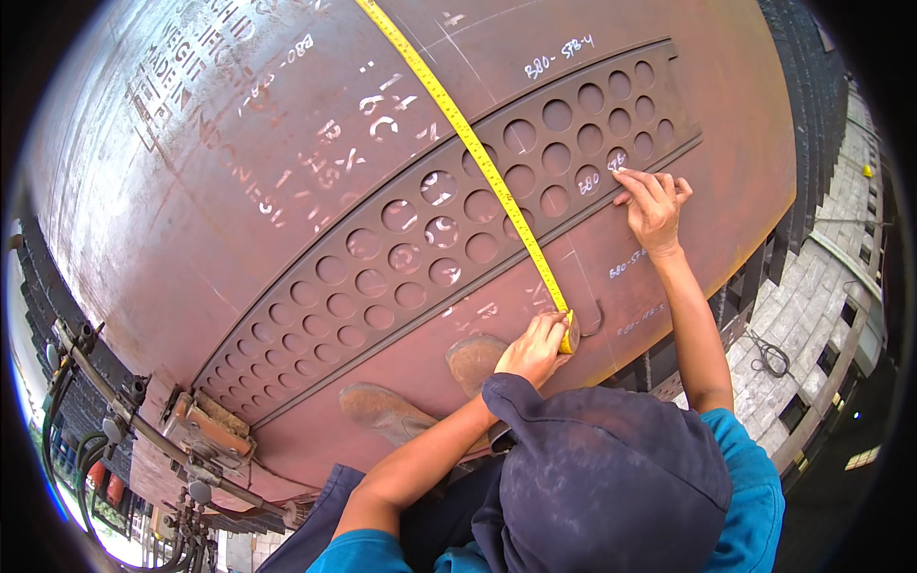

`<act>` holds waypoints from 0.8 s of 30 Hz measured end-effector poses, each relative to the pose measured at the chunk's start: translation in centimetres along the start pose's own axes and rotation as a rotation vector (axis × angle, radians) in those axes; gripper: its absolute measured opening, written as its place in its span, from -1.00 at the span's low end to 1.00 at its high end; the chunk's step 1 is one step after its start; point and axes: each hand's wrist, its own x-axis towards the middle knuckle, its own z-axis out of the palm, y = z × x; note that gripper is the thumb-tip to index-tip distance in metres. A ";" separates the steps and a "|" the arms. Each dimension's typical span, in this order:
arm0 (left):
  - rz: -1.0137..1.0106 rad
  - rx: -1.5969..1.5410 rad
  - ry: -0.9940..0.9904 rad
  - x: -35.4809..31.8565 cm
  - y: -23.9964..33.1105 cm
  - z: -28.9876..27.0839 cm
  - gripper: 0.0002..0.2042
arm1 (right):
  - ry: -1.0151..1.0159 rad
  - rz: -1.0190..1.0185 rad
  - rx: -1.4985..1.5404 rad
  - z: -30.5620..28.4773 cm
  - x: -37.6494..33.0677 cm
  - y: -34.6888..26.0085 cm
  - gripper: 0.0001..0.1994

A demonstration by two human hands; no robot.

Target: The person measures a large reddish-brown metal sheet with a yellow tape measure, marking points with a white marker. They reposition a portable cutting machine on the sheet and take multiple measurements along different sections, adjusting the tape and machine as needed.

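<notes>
While the left hand [535,353] grasps the case end of the yellow tape [516,216], the right hand [652,212] reaches to the lower edge of the holed plate [459,216], thumb and fingers drawn together beside white lettering; whether something small sits between those fingertips, I cannot tell. From the left hand, the tape runs up and leftward, crosses the holed plate and leaves at the top edge of the view. Arched along its upper side, the holed plate carries rows of round holes and lies on a broad reddish steel sheet [220,210] with white marks. Two brown shoes [382,411] rest near the left hand, and below is a dark cap [611,468]. Farther out, hoses [81,487] and a clamped pipe [143,427] stand at left, grey paving [841,220] at right.
</notes>
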 end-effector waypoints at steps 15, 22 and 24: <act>-0.010 0.001 -0.002 0.0 -0.1 0.0 -0.38 | 0.014 0.025 -0.033 0.1 -0.1 -0.2 -0.64; -0.009 0.001 -0.005 0.1 0.1 -0.1 -0.39 | -0.012 0.059 0.007 0.0 -0.2 -0.4 -0.62; -0.003 0.002 0.004 0.1 0.1 -0.1 -0.39 | -0.027 0.059 0.053 -0.1 -0.2 -0.4 -0.61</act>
